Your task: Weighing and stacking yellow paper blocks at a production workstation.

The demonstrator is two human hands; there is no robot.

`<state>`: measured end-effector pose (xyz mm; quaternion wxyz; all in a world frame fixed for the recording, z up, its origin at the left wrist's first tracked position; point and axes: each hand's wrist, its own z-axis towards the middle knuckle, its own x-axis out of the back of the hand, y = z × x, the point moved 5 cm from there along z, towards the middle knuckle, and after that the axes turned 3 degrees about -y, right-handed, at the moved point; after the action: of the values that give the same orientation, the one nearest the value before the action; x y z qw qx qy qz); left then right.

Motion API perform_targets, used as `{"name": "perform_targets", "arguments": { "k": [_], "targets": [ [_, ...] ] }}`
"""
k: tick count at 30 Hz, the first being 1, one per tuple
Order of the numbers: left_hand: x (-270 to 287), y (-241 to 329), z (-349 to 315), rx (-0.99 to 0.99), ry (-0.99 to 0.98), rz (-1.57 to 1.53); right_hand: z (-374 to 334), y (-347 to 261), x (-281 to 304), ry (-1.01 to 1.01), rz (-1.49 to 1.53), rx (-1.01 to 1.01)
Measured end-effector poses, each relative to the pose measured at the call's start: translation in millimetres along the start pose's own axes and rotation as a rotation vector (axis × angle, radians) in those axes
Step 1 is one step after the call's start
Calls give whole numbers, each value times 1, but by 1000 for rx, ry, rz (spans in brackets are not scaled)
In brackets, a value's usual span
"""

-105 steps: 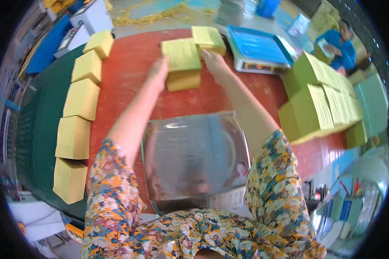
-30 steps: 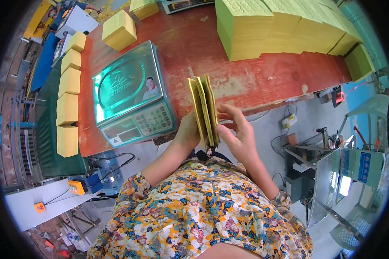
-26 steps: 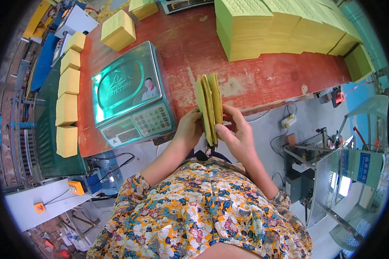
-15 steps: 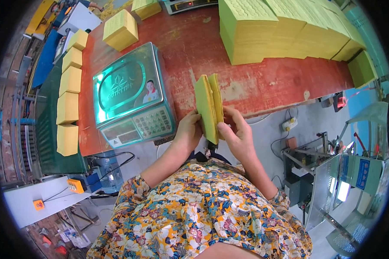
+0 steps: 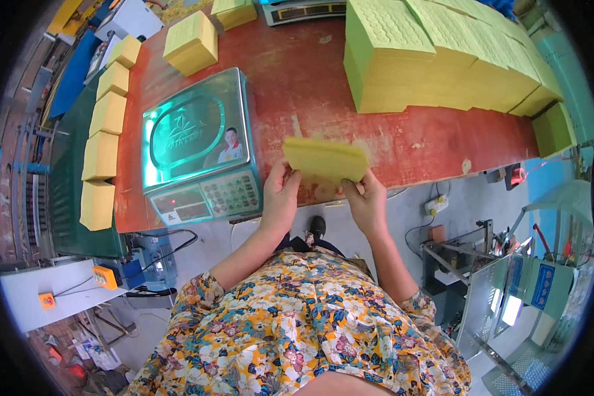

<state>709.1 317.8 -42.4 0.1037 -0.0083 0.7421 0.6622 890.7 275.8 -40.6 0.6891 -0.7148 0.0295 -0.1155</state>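
Note:
A thin stack of yellow paper (image 5: 326, 160) is held between my two hands, just above the near edge of the red table (image 5: 290, 89). My left hand (image 5: 282, 198) grips its left end, and the thumb shows on the near side. At the right end my right hand (image 5: 368, 203) pinches the lower corner, thumb in front. The fingers behind the paper are partly hidden. To the left of my left hand sits a digital weighing scale (image 5: 186, 129) with a shiny metal plate and a keypad.
Tall stacks of yellow paper (image 5: 396, 79) fill the table's far right. Smaller yellow blocks (image 5: 101, 155) line its left edge, and another block (image 5: 190, 46) stands behind the scale. Metal machinery (image 5: 482, 264) is on the right. An orange switch box (image 5: 104, 278) is at lower left.
The paper stack has turned from upright, with a gap between two parts, to lying crosswise and pressed together. My hands have moved apart to its two ends.

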Motion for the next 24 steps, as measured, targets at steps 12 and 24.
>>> {"name": "perform_targets", "arguments": {
  "k": [12,24],
  "targets": [
    [-4,-23,3,-235,86,493,23,59,-8,29,118,139],
    [125,120,-49,-417,110,527,39,17,-26,-247,-321,13]
  ]
}}
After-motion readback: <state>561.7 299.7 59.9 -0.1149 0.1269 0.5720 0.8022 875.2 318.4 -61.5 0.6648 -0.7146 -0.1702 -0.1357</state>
